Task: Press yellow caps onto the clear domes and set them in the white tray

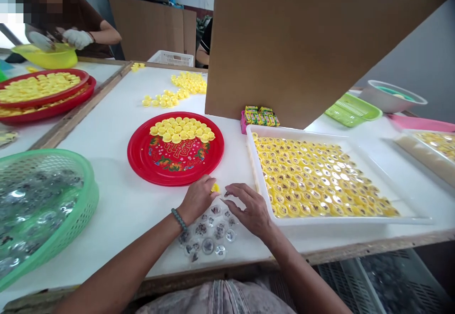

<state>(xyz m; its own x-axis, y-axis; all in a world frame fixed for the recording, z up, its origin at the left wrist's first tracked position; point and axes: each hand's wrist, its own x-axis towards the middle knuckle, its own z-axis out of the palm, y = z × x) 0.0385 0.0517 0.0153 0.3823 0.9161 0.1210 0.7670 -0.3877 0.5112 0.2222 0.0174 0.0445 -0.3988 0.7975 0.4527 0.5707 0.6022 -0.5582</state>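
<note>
My left hand (197,198), a bead bracelet on its wrist, is closed on a small yellow plastic cup (215,188). Just right of it, my right hand (250,207) pinches a small clear piece with a dark mark (226,194); its exact shape is hard to make out. Below both hands, several clear plastic domes (208,245) with dark patterns lie loose on the white table. Beyond my left hand, a red round tray (142,162) carries rows of yellow cups (181,130). To the right, a white tray (341,220) holds rows of yellow cups fitted with clear, dark-printed tops (302,176).
At left stands a green basket (90,195) of clear domes. A brown cardboard panel (284,43) rises behind the white tray, with small packets (261,116) at its foot. Loose yellow cups (190,82) lie farther back. A gloved co-worker (78,39) handles a yellow bowl (53,58).
</note>
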